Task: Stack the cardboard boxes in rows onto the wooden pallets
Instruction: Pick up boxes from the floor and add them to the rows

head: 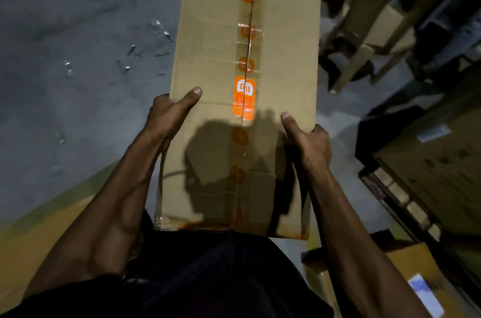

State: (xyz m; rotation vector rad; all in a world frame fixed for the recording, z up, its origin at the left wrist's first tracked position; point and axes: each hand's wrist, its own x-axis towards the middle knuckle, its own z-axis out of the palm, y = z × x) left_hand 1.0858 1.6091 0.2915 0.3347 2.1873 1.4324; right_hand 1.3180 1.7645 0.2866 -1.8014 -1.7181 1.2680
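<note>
Head view: a person carries one cardboard box [242, 109] w/ both hands, long side pointing away from the body, top face up, near end close against the dark shirt. Left hand [169, 114] is clamped on the box's left edge, thumb lying on the top face; right hand [307, 143] does the same on the right edge. Both grips are closed on the box; the fingers go under the sides and can't be seen. Orange-printed tape [244, 99] runs down the centre seam.

Progress, as a judgement: this box is in the air above the grey floor [78, 31], not placed yet, so it's mid-carry. At right are stacked boxes [437, 169] on what looks like a wooden pallet [395, 198], so part of a row seems done, but how many rows are built or left can't be told

Hard to read: right side is dark and blurred, the pallet is cut off by the frame edge. A pale stool or chair [369, 31] stands top right, partly out of frame. Small shiny scraps [130, 55] lie on the floor, too small to identify
</note>
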